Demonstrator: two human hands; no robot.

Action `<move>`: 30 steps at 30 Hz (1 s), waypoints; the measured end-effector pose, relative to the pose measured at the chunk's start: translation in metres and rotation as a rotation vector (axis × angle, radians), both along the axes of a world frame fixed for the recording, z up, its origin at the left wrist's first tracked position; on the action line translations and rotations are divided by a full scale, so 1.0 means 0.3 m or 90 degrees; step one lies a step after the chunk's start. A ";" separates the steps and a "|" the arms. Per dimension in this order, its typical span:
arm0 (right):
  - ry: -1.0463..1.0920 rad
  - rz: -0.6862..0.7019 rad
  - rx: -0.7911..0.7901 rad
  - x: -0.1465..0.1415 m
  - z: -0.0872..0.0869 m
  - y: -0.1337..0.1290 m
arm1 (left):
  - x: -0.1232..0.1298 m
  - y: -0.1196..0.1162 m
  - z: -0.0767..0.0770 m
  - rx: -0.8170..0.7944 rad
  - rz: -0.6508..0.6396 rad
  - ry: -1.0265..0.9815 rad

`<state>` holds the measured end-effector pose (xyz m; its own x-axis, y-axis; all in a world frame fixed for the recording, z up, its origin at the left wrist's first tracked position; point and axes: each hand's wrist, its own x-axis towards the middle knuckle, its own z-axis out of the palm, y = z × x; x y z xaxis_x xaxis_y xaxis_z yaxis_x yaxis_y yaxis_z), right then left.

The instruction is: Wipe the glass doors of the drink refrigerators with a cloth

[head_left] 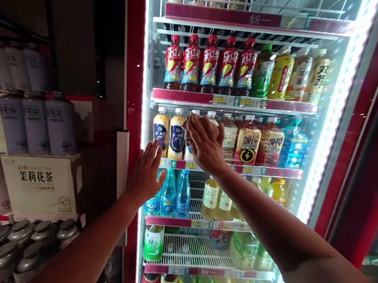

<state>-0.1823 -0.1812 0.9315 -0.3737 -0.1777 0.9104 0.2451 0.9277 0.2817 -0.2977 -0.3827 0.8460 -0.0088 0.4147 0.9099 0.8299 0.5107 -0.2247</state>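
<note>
My right hand is pressed against the glass door of a lit drinks fridge, level with the middle shelf. Under its fingers lies a brownish cloth, mostly covered by the hand, with only edges showing. My left hand rests lower, near the left edge of the door, palm toward the glass and fingers stretched out. Behind the glass, close to the hands, stand yellow-and-blue bottles and, a shelf lower, blue bottles.
Red-capped bottles line an upper shelf, and more drinks fill the lower ones. The fridge's red frame borders the door. At left, cartons and metal canisters are stacked beside my left arm.
</note>
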 end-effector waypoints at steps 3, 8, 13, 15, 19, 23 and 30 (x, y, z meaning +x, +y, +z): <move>-0.030 0.010 0.023 -0.006 -0.004 -0.024 | 0.013 -0.011 -0.006 -0.012 0.012 -0.011; 0.006 0.012 0.000 -0.058 0.024 -0.079 | 0.031 -0.012 0.007 -0.007 0.007 -0.025; -0.062 0.048 0.116 -0.125 0.007 -0.142 | 0.047 -0.032 0.028 -0.026 0.035 -0.022; -0.076 0.080 0.169 -0.138 0.006 -0.142 | 0.057 -0.052 0.036 -0.045 0.049 -0.004; -0.028 0.113 0.155 -0.174 0.031 -0.161 | 0.070 -0.103 0.075 -0.063 0.041 0.063; -0.007 0.120 0.133 -0.220 0.023 -0.226 | 0.032 -0.149 0.149 0.004 0.021 0.112; -0.036 0.143 0.207 -0.265 0.038 -0.272 | -0.055 -0.171 0.206 0.063 0.018 0.096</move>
<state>-0.2617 -0.2629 0.9430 -0.3400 -0.5367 0.7722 0.0225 0.8163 0.5773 -0.3142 -0.4340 0.9079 0.1207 0.3239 0.9384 0.7754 0.5595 -0.2928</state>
